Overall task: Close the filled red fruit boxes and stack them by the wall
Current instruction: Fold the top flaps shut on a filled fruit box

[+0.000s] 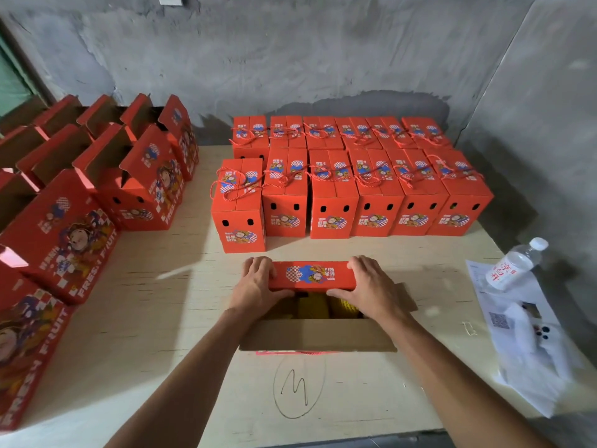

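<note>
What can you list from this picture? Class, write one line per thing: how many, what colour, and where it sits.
Closed fruit boxes: about twelve, red with rope handles, in two rows by the wall.
Open fruit boxes: about ten in view, red, flaps up, along the left side of the table.
Box being closed: one, brown inside, near the table's front edge, yellow fruit in foam nets showing.
Far flap: one, red, printed, being folded over that box.
Water bottle: one, clear with red-lettered label, lying at right.
Papers: white, at right, count unclear.
Table: one, pale wood.
Wall: grey concrete, behind.
Left hand: fingers grip the flap's left end.
Right hand: fingers grip its right end.
</note>
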`<action>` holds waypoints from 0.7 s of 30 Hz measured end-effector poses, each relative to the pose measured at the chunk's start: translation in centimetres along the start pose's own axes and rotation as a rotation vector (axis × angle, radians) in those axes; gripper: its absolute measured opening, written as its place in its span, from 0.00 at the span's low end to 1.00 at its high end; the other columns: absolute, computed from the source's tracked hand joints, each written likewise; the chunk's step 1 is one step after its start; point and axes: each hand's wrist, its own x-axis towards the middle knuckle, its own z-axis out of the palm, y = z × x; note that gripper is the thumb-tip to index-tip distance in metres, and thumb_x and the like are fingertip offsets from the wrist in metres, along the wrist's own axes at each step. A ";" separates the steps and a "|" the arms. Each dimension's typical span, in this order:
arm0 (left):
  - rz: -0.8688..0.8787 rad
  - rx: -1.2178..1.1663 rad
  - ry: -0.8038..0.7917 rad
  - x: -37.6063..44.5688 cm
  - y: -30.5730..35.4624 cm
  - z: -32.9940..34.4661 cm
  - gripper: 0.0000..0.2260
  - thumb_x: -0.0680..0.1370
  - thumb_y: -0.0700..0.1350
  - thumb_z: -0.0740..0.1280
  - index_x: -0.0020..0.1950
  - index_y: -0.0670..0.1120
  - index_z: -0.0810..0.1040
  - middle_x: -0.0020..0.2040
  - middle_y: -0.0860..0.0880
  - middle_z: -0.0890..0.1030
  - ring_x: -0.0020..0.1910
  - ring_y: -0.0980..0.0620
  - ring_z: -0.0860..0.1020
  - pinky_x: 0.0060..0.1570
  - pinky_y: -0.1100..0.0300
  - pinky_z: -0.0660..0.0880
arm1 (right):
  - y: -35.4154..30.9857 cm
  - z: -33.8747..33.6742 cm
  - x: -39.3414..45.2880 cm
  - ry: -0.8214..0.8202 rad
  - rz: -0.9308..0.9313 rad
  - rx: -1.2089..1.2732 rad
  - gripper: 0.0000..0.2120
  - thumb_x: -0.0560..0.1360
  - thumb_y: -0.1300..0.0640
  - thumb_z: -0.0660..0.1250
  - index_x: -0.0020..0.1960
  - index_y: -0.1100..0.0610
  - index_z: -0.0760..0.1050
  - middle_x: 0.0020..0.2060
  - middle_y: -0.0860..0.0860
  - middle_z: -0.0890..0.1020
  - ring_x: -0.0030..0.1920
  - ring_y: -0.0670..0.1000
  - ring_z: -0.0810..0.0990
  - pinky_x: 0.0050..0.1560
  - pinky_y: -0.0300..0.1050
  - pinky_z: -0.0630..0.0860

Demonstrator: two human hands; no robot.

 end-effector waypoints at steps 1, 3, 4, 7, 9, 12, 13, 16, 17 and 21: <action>0.013 0.031 -0.001 0.2 0.1 0.1 0.28 0.70 0.65 0.76 0.55 0.52 0.65 0.65 0.51 0.71 0.66 0.52 0.65 0.54 0.57 0.76 | 0.1 -0.1 0.4 -0.009 0.000 -0.033 0.40 0.66 0.25 0.71 0.64 0.52 0.68 0.61 0.49 0.77 0.60 0.49 0.76 0.51 0.45 0.78; 0.031 0.054 0.012 0.2 0.2 0.1 0.26 0.72 0.64 0.75 0.53 0.51 0.65 0.64 0.52 0.71 0.67 0.52 0.64 0.53 0.58 0.75 | 0.2 0.1 0.6 -0.013 0.001 -0.057 0.39 0.67 0.24 0.70 0.63 0.51 0.68 0.61 0.48 0.77 0.60 0.49 0.75 0.49 0.45 0.78; 0.036 0.053 0.023 0.1 0.2 0.1 0.25 0.72 0.64 0.75 0.53 0.51 0.65 0.64 0.52 0.71 0.66 0.51 0.64 0.53 0.57 0.75 | 0.1 0.3 0.5 -0.009 0.005 -0.059 0.39 0.67 0.24 0.70 0.63 0.51 0.68 0.61 0.48 0.77 0.60 0.49 0.75 0.49 0.44 0.79; 0.056 0.042 0.043 -0.2 -0.1 0.3 0.25 0.72 0.64 0.75 0.52 0.51 0.65 0.62 0.53 0.72 0.66 0.52 0.64 0.51 0.58 0.74 | 0.2 -0.1 0.3 -0.062 -0.001 -0.063 0.39 0.68 0.23 0.68 0.65 0.50 0.67 0.62 0.46 0.76 0.61 0.48 0.75 0.49 0.43 0.77; 0.071 0.039 0.056 -0.5 -0.2 0.4 0.25 0.72 0.64 0.75 0.51 0.51 0.65 0.60 0.54 0.71 0.65 0.52 0.63 0.48 0.60 0.72 | 0.4 -2.0 0.9 -0.155 -0.020 -0.088 0.37 0.69 0.22 0.64 0.64 0.48 0.70 0.59 0.42 0.76 0.58 0.46 0.77 0.47 0.41 0.74; 0.076 0.036 0.063 -0.6 0.0 0.4 0.25 0.72 0.64 0.75 0.51 0.51 0.65 0.59 0.55 0.71 0.64 0.52 0.64 0.46 0.59 0.71 | 1.4 -5.4 2.0 -0.222 0.107 -0.213 0.25 0.78 0.30 0.62 0.50 0.52 0.76 0.45 0.45 0.79 0.44 0.49 0.81 0.38 0.41 0.71; 0.066 0.038 0.058 -0.6 0.0 0.4 0.24 0.72 0.63 0.75 0.51 0.51 0.65 0.60 0.55 0.71 0.65 0.52 0.63 0.46 0.58 0.73 | 1.9 -6.6 2.0 -0.213 0.192 -0.247 0.23 0.80 0.34 0.61 0.41 0.54 0.73 0.37 0.47 0.78 0.37 0.51 0.80 0.34 0.41 0.69; 0.056 0.038 0.058 -0.8 0.1 0.3 0.24 0.73 0.64 0.75 0.52 0.51 0.65 0.61 0.54 0.71 0.66 0.52 0.63 0.48 0.57 0.76 | 2.3 -8.8 1.3 -0.283 0.388 0.102 0.29 0.84 0.38 0.56 0.35 0.58 0.74 0.28 0.49 0.79 0.29 0.53 0.81 0.34 0.42 0.74; 0.056 0.039 0.058 -0.8 0.1 0.3 0.24 0.73 0.64 0.74 0.52 0.51 0.65 0.61 0.54 0.71 0.67 0.52 0.63 0.48 0.57 0.77 | 1.7 -9.0 1.0 -0.343 0.402 0.364 0.30 0.85 0.39 0.53 0.39 0.59 0.79 0.32 0.50 0.84 0.34 0.53 0.85 0.40 0.45 0.80; 0.061 0.025 0.056 -0.9 0.1 0.5 0.25 0.72 0.64 0.75 0.52 0.52 0.65 0.61 0.54 0.71 0.67 0.52 0.64 0.50 0.55 0.79 | -0.6 -4.5 -2.5 -0.326 0.105 0.284 0.20 0.87 0.48 0.55 0.66 0.54 0.81 0.71 0.51 0.77 0.71 0.48 0.74 0.74 0.51 0.69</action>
